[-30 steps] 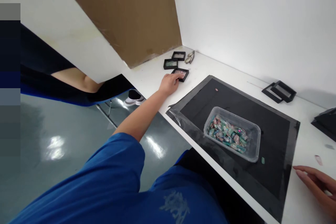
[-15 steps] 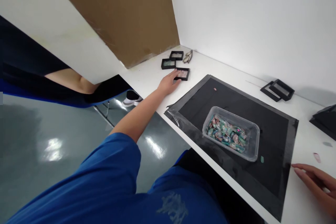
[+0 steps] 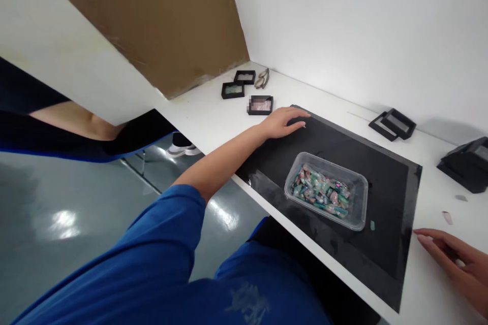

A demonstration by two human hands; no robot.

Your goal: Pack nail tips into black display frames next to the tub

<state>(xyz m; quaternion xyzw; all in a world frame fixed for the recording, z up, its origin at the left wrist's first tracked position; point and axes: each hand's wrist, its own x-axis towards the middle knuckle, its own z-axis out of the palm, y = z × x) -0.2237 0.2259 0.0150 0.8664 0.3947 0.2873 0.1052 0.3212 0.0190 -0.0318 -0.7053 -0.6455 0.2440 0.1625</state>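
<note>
My left hand [image 3: 284, 123] reaches over the far left corner of the black mat [image 3: 385, 259], thumb and fingers apart. A tiny light-coloured piece [image 3: 304, 126] shows at its thumb tip. My right hand [image 3: 453, 261] lies by the mat's right edge, its fingertips together and the others curled. Whether it grips anything is hidden; a pale spot shows among the curled fingers. Between the hands stands a clear plastic tub [image 3: 359, 203] of glossy green, teal and pink pieces [image 3: 322, 190], resembling false nails. One green piece [image 3: 372, 225] lies on the mat beside it.
Three small black frame boxes [image 3: 260, 105] and a tan looped object [image 3: 262, 79] are at the back left. More black frames [image 3: 394, 124] and a black stack [image 3: 467, 165] stand along the white wall. Loose pieces [image 3: 447, 218] lie at the right. Another person's arm [image 3: 76, 119] shows at left.
My left hand has left the nearest black frame box and moved right to the mat's far corner, by the small piece there. The view has shifted slightly; my right hand stays beside the mat.
</note>
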